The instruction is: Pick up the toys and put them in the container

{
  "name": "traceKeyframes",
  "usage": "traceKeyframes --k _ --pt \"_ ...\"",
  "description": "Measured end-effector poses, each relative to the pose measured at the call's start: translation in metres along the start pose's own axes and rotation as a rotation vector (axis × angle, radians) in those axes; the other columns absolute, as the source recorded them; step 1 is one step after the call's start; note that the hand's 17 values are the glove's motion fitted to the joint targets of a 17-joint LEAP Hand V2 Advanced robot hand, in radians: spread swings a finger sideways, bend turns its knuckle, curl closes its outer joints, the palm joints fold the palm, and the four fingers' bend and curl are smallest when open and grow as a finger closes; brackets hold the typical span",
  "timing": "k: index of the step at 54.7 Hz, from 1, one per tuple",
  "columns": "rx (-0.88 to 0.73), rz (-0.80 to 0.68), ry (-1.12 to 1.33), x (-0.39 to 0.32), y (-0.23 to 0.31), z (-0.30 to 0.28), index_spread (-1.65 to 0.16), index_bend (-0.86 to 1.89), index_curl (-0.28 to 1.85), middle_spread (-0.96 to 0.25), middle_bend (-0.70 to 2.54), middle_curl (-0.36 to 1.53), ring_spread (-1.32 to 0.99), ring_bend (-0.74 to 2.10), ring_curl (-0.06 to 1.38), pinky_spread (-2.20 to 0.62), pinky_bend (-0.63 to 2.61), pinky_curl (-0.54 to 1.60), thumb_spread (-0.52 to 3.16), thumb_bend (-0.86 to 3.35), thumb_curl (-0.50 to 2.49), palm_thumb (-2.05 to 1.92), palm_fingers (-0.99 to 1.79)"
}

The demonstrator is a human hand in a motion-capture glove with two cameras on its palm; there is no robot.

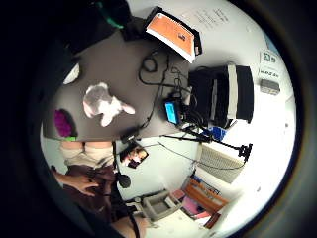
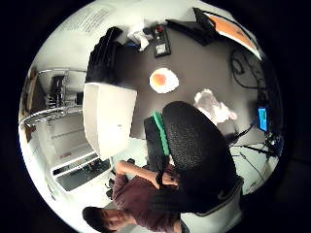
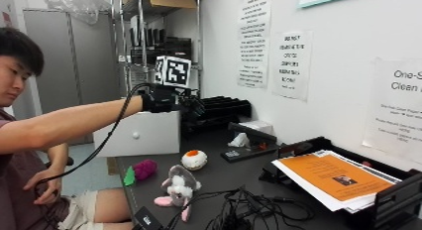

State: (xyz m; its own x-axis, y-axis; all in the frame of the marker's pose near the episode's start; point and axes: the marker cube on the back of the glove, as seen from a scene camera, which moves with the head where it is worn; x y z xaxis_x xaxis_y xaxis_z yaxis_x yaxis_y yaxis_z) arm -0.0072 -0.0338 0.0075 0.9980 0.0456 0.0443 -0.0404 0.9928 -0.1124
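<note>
While hand (image 3: 160,98) grip unclear, plush rabbit (image 3: 177,186) lengthwise along table (image 3: 217,173), feet toward near edge.

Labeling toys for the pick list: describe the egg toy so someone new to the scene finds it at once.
Start at the dark table along the wall, then find the white container at its far end. Three toys sit in front of it near the table's front edge; the egg toy is the one nearest the wall. It is a round white ball with an orange top, unlike the magenta toy and the grey-and-white plush.
</note>
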Motion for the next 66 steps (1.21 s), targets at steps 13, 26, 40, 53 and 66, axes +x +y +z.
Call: traceKeyframes --k 13,26,40,53,66 --pt "-0.053 -0.039 -0.053 -0.002 -0.021 0.068 -0.22 0.07 0.12 -0.05 0.16 0.24 -0.04 0.57 0.22 -0.01 0.91 0.33 1.32 -0.05 0.14 -0.08 -0.20" --pt "-0.245 -0.049 -0.104 -0.008 -0.035 0.207 -0.20 0.02 0.10 0.04 0.14 0.24 0.00 0.55 0.23 0.02 1.01 0.36 1.18 -0.03 0.19 -0.03 -0.28" --pt "-0.067 -0.015 -0.029 0.005 -0.048 0.252 -0.20 0.05 0.09 0.05 0.22 0.28 -0.01 0.74 0.28 0.01 0.97 0.35 1.11 0.01 0.27 0.09 0.00" --pt "0.121 0.008 -0.103 0.006 -0.050 0.254 -0.24 0.14 0.10 -0.12 0.50 0.40 -0.26 1.19 0.42 -0.21 1.00 0.35 1.22 0.07 0.35 0.29 0.60" --pt "-0.171 0.033 -0.165 -0.009 -0.058 0.233 -0.31 0.34 0.15 -0.27 0.81 0.55 -0.36 1.26 0.48 -0.36 0.94 0.37 0.84 0.18 0.56 0.62 1.10"
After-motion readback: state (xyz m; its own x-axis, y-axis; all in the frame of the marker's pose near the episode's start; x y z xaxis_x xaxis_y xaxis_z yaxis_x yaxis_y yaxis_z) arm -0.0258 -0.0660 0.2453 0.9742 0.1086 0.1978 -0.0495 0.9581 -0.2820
